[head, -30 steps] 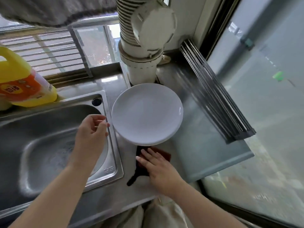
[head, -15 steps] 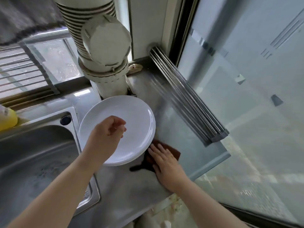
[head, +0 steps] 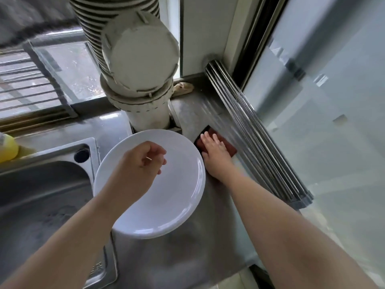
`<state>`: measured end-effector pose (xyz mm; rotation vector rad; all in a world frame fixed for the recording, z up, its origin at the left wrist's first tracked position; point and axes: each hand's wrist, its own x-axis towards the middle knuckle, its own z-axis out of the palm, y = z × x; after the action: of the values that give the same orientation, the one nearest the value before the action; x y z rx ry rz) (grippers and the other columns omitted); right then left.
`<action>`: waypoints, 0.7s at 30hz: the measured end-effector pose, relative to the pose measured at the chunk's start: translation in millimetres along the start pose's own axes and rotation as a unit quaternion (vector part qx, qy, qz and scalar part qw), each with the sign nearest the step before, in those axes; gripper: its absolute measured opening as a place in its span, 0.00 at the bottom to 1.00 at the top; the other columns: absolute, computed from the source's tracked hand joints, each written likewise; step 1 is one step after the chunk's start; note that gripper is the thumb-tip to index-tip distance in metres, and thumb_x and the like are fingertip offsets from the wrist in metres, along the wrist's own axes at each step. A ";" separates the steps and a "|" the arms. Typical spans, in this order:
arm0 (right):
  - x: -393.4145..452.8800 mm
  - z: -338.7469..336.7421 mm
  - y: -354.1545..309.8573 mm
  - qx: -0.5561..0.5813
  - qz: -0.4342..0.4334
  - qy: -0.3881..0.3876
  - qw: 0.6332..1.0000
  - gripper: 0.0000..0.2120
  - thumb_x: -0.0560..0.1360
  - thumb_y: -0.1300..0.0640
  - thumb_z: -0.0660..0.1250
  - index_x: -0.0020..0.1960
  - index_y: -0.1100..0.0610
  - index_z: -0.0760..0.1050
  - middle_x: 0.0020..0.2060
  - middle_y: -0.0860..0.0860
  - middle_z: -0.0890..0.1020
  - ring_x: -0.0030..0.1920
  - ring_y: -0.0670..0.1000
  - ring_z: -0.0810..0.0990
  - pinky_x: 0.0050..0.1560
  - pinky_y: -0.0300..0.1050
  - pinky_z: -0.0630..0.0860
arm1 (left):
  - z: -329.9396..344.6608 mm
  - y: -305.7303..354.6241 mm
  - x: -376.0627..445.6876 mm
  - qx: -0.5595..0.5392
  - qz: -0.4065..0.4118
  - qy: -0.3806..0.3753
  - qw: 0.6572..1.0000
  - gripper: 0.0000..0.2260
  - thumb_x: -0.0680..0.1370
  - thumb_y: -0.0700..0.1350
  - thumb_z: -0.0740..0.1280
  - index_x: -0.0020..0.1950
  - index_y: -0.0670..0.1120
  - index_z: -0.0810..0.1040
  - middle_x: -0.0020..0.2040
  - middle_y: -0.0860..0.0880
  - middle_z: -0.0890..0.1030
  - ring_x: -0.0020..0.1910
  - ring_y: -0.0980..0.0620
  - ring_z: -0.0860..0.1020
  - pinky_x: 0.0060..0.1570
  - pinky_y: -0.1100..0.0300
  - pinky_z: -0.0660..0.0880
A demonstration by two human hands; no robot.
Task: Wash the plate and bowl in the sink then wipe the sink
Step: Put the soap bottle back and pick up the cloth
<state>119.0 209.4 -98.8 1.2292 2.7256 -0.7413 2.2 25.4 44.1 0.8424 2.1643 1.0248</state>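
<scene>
Two hands out, left hand [head: 141, 167] loosely curled above plate [head: 179, 205], right hand [head: 214, 155] flat on cloth [head: 230, 150]

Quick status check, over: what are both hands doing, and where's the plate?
Left hand loosely curled above round white plate, holding nothing. Right hand flat on reddish-brown cloth. Plate on steel counter beside sink.
</scene>
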 end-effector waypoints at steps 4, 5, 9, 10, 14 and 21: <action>-94.6 6.9 19.8 0.032 -0.095 -0.015 0.995 0.27 0.80 0.58 0.58 0.76 0.49 0.55 0.75 0.41 0.53 0.76 0.46 0.48 0.71 0.36 0.39 | -4.2 -4.5 -1.7 0.006 -0.009 -0.004 1.000 0.08 0.78 0.40 0.63 0.46 0.52 0.78 0.38 0.55 0.82 0.36 0.61 0.80 0.44 0.57 0.78; -110.8 5.6 28.1 0.028 -0.097 -0.015 0.995 0.26 0.80 0.58 0.58 0.76 0.48 0.55 0.73 0.39 0.52 0.76 0.45 0.48 0.71 0.34 0.38 | -5.6 -5.6 -2.5 0.002 -0.013 -0.004 1.000 0.09 0.78 0.40 0.63 0.46 0.53 0.77 0.38 0.56 0.82 0.36 0.61 0.80 0.45 0.56 0.78; -51.6 -10.1 35.8 -0.001 -0.029 -0.011 1.000 0.27 0.80 0.59 0.57 0.77 0.51 0.52 0.76 0.44 0.52 0.77 0.49 0.48 0.74 0.44 0.43 | -7.9 -11.3 -3.9 -0.018 -0.030 0.003 0.999 0.10 0.78 0.39 0.63 0.45 0.53 0.78 0.37 0.56 0.82 0.34 0.60 0.80 0.45 0.51 0.79; -23.2 -13.9 31.8 -0.011 -0.005 -0.010 1.000 0.28 0.80 0.59 0.56 0.77 0.52 0.50 0.77 0.47 0.51 0.77 0.51 0.47 0.74 0.48 0.44 | -7.6 -13.0 -4.1 -0.021 -0.031 0.003 0.999 0.10 0.78 0.39 0.63 0.45 0.53 0.78 0.37 0.56 0.82 0.34 0.60 0.80 0.45 0.51 0.79; 45.8 -7.8 5.3 -0.034 0.037 -0.002 0.999 0.28 0.81 0.57 0.53 0.78 0.54 0.46 0.77 0.49 0.47 0.77 0.53 0.45 0.74 0.52 0.45 | -3.1 -22.9 -6.9 -0.028 -0.031 0.011 0.999 0.11 0.78 0.38 0.63 0.44 0.53 0.78 0.38 0.60 0.82 0.33 0.59 0.80 0.43 0.52 0.78; -110.2 11.9 28.8 0.030 -0.112 -0.035 0.993 0.26 0.79 0.56 0.57 0.76 0.45 0.55 0.74 0.39 0.54 0.74 0.41 0.45 0.75 0.45 0.42 | -4.4 -27.6 -13.8 -0.040 -0.015 0.004 0.999 0.11 0.78 0.36 0.63 0.45 0.52 0.78 0.39 0.58 0.83 0.35 0.58 0.80 0.44 0.57 0.76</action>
<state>213.1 144.2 -93.7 0.8958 2.8330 -0.8756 -0.4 -0.7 27.2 0.7682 2.1214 1.0933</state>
